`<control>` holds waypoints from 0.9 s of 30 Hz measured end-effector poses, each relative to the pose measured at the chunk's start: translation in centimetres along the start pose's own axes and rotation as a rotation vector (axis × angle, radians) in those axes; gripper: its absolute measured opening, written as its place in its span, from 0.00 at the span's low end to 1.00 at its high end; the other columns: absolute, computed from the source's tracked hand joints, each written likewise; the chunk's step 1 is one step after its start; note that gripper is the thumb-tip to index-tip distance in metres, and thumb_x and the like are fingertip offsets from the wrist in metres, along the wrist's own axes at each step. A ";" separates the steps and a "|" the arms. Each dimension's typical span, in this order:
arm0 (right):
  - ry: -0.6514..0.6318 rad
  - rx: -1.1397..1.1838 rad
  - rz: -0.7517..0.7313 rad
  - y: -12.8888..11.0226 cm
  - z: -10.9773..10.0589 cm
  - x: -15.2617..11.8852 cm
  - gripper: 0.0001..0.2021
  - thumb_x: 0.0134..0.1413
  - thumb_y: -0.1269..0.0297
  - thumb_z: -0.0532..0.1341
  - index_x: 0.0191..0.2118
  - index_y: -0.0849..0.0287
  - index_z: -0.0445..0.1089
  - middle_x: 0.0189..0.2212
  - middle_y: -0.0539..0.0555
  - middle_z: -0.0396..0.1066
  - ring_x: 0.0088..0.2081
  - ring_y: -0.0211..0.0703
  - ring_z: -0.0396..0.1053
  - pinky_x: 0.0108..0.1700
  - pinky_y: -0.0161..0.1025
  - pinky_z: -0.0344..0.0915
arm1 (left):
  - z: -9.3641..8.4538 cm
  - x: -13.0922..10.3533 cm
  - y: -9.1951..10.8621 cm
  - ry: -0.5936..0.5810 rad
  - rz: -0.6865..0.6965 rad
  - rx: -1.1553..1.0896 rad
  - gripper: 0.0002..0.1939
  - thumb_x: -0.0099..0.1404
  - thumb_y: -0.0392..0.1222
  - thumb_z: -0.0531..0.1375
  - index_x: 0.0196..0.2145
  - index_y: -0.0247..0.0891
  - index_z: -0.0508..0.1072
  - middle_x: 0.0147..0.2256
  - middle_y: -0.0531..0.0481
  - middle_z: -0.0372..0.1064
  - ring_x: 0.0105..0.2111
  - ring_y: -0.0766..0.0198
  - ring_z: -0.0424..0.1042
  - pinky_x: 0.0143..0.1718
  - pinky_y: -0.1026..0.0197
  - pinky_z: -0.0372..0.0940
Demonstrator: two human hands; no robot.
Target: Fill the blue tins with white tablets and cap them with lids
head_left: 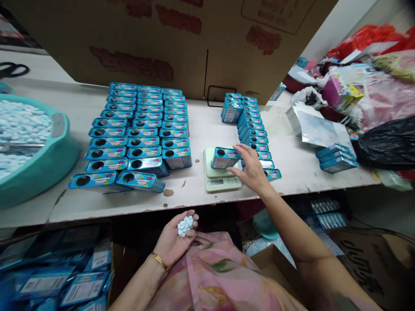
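Note:
My left hand (180, 237) is cupped palm up below the table edge, with a small heap of pale blue candies (185, 226) in it. My right hand (252, 166) grips the right end of a blue tin (223, 158), thumb in front and fingers behind. This tin stands on a pale green kitchen scale (210, 183); its display is too small to read. A dark round opening shows in the tin's top. Right of the scale runs a row of similar tins (254, 127), partly behind my right hand.
Rows of blue tins (142, 129) stand left of the scale. A teal basin (61, 142) of candies with a metal scoop is at far left. Behind stands a large cardboard box (181, 47). Stacked tins (337, 159) and a black bag (389, 142) lie right; a box below left holds more tins (45, 280).

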State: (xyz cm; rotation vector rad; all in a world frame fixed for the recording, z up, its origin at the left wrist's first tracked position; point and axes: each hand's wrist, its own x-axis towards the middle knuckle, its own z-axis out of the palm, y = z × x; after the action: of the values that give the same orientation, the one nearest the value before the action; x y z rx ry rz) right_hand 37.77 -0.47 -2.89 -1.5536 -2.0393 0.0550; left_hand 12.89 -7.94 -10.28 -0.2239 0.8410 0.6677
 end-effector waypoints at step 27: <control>-0.057 0.050 -0.303 -1.1 1.8 -1.5 0.16 0.54 0.76 0.46 0.44 0.59 0.64 0.45 0.55 0.63 0.52 0.43 0.53 0.52 0.46 0.56 | 5.3 2.3 0.7 -0.041 0.092 -0.026 0.08 0.56 0.31 0.52 0.32 0.27 0.70 0.31 0.39 0.71 0.33 0.61 0.71 0.30 0.64 0.69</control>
State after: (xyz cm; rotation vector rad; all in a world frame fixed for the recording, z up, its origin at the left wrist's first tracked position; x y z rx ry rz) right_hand 36.28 -1.67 -4.60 -1.2108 -2.2782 0.0340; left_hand 16.80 -4.03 -8.48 -0.1950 0.8069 0.7674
